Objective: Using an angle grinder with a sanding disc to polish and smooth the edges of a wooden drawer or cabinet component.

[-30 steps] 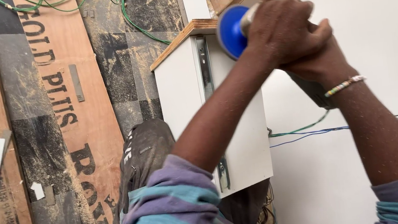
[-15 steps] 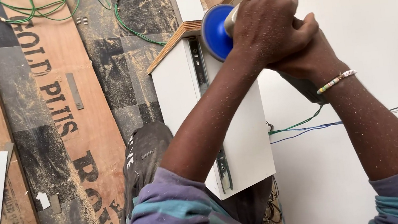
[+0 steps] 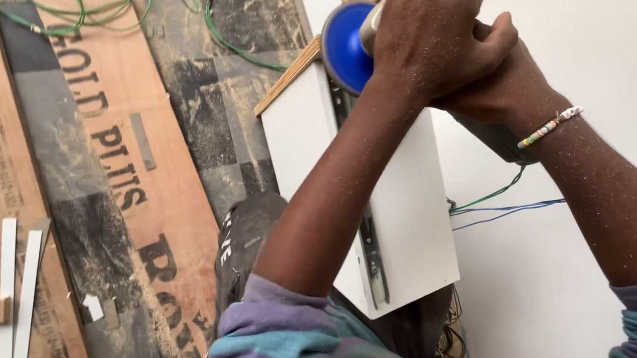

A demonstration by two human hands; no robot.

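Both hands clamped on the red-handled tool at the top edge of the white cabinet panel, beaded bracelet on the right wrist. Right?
Not quite: the handle is blue, not red, as the head view shows. The rest holds: the left hand wraps over the right hand at the top edge of the white cabinet panel, and the beaded bracelet sits on the right wrist.

Blue round tool head [image 3: 343, 46], white cabinet panel [image 3: 412, 216], purple-and-teal striped sleeves [image 3: 291, 352], green wires [image 3: 237, 47]
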